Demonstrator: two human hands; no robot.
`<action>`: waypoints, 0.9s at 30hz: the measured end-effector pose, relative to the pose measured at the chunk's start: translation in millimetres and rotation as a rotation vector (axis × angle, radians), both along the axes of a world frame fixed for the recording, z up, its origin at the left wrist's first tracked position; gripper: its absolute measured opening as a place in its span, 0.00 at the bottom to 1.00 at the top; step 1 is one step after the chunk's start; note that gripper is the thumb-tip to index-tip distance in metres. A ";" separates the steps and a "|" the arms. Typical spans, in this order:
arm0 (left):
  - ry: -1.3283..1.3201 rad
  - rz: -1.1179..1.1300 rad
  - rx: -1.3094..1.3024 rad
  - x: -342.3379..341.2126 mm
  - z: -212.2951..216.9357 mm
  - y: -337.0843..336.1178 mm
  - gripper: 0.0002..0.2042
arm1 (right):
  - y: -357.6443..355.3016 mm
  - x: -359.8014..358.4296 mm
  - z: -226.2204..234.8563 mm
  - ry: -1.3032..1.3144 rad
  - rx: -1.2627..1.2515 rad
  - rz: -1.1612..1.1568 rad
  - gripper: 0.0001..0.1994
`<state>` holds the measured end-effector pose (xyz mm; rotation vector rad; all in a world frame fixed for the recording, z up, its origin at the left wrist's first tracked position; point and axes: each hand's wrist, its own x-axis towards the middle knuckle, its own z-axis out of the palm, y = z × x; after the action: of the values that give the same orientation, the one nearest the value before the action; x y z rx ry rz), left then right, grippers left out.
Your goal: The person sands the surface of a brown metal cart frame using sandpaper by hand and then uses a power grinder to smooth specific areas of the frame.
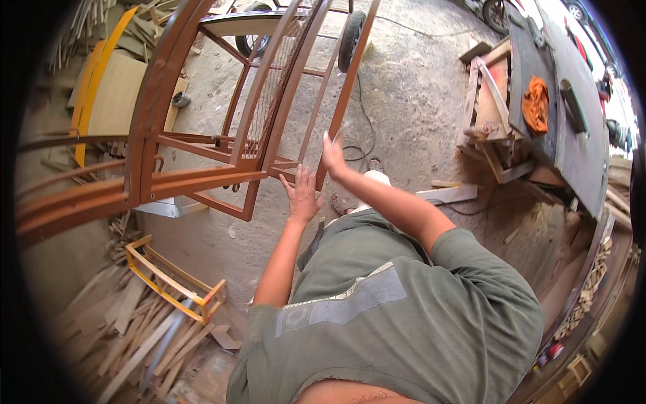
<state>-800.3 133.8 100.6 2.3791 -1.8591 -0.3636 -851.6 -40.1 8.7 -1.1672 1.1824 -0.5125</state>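
A tall reddish-brown metal frame with a wire-mesh panel stands in front of me, on the left and centre. Beside its slanted outer bar, my right hand is raised with fingers stretched out, close against the bar; whether it presses on it I cannot tell. My left hand is open with fingers spread, its tips at the frame's lower corner. Neither hand wraps round anything. A black tyre shows at the frame's upper right, and a second wheel lies behind it.
At right, a dark-topped workbench bears an orange cloth. A black cable runs over the concrete floor. A small yellow-edged wooden frame lies near scrap wood at lower left. A pale board lies by my right side.
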 end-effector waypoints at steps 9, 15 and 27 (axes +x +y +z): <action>-0.047 -0.218 0.105 70.2 -10.0 -3.4 0.46 | 74.3 -18.3 54.0 -0.270 -0.125 -0.124 0.38; -0.051 -0.217 0.170 70.7 -14.9 -6.1 0.47 | 107.5 -19.2 50.6 -0.191 -0.033 -0.124 0.42; -0.078 -0.290 0.218 68.7 -13.0 -9.7 0.46 | 150.2 -25.9 54.1 -0.113 -0.041 -0.078 0.40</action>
<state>-731.5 124.1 87.6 2.2801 -2.3184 -0.5301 -877.5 110.1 62.7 -1.1153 1.1279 -0.6561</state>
